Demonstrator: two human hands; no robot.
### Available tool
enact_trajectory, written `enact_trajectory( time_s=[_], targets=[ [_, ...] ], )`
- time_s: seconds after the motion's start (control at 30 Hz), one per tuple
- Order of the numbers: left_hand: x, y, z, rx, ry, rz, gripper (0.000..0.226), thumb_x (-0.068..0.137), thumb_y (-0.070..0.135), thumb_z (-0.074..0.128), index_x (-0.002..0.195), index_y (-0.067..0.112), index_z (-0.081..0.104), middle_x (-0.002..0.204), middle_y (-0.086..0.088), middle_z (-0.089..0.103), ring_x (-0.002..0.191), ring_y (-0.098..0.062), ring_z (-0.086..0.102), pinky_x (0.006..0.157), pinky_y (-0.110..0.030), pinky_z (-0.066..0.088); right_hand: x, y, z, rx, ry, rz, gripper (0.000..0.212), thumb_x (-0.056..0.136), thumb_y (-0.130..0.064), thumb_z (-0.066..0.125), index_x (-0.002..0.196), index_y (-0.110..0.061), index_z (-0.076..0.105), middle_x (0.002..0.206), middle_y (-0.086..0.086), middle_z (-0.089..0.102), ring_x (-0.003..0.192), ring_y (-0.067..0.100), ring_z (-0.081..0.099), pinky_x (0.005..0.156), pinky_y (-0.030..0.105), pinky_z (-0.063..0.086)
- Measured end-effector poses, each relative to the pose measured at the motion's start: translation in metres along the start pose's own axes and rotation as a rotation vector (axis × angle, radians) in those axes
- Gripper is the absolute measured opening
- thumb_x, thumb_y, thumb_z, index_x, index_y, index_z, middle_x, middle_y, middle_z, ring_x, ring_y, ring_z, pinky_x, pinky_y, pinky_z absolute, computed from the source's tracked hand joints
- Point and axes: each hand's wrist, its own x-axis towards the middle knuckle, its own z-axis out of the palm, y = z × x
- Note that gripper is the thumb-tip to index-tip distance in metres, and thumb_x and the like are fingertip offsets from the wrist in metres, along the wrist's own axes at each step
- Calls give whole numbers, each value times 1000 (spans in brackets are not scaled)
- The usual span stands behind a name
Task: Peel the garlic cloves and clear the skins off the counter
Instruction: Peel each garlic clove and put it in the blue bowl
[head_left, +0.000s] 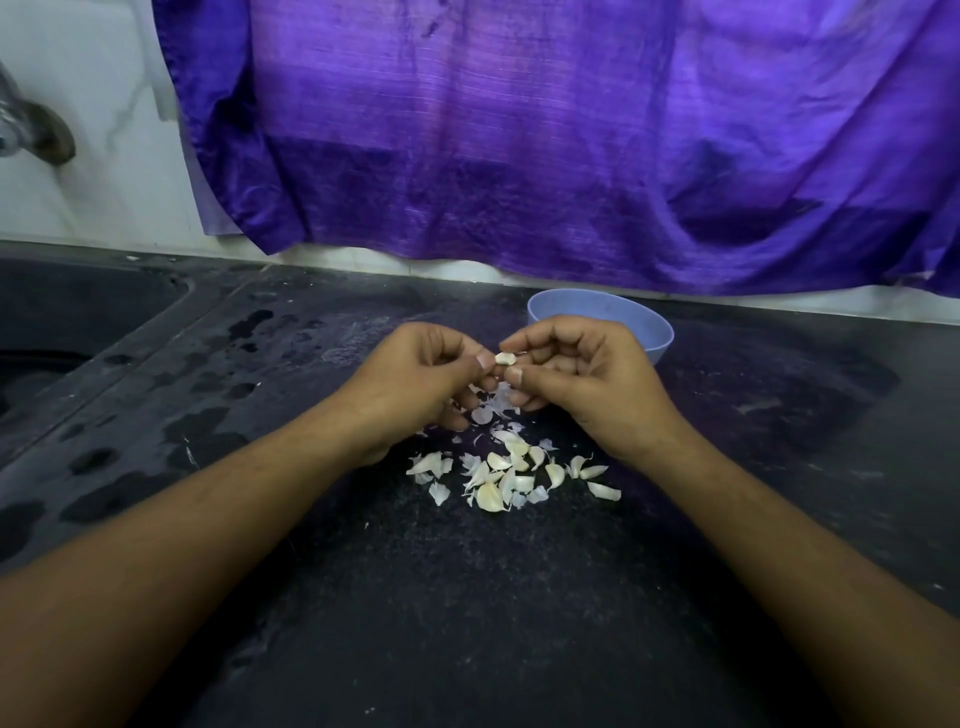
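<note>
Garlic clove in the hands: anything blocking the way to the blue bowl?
Nothing visible. The clove is pinched between left hand and right hand; the bowl stands open right behind the right hand, whose own fingers alone overlap its near rim.

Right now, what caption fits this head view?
Left hand and right hand pinch a garlic clove over loose skins, blue bowl behind.
</note>
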Motion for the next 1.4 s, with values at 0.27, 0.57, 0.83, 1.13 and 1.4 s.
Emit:
enact_trajectory(
  time_s=[0.27, 0.57, 0.83, 1.13, 1.4],
  targets=[
    [-1, -4, 3, 38, -42, -3, 15, 103, 19, 62, 100, 10, 73, 89, -1, 76, 74, -10, 67, 61, -25, 57, 0, 5, 0, 52, 66, 8, 19, 88, 1, 76, 106, -1, 71, 89, 18, 76, 77, 27, 75, 70, 31, 62],
    [-1, -5, 3, 75, 92, 50, 15, 90, 29, 78, 92, 14, 77, 90, -11, 76, 74, -14, 69, 67, -32, 60, 1, 8, 2, 42, 71, 1, 15, 89, -4, 77, 104, -5, 76, 92, 12, 78, 89, 32, 76, 77, 36, 62],
    [-3, 3, 5, -21, 90, 28, 10, 92, 20, 75, 88, 12, 81, 91, -7, 79, 75, -13, 69, 70, -36, 61, 1, 10, 4, -99, 80, -47, 18, 90, -5, 77, 108, -7, 79, 97, 3, 80, 91, 22, 77, 88, 45, 62],
    [-2, 1, 0, -88, 29, -51, 15, 93, 18, 74, 99, 5, 80, 96, -9, 80, 81, -12, 72, 66, -27, 62, 0, 10, 5, -182, 80, -85, 18, 91, -5, 75, 108, -8, 79, 97, 1, 80, 91, 14, 76, 87, 38, 62],
    [-5, 4, 6, -136, 107, -86, 9, 91, 6, 72, 90, 0, 78, 87, -16, 79, 72, -14, 72, 63, -24, 61, -2, 11, 11, -207, 97, -79, 18, 91, -7, 77, 108, -10, 80, 97, -1, 79, 91, 11, 76, 87, 41, 62]
  ],
)
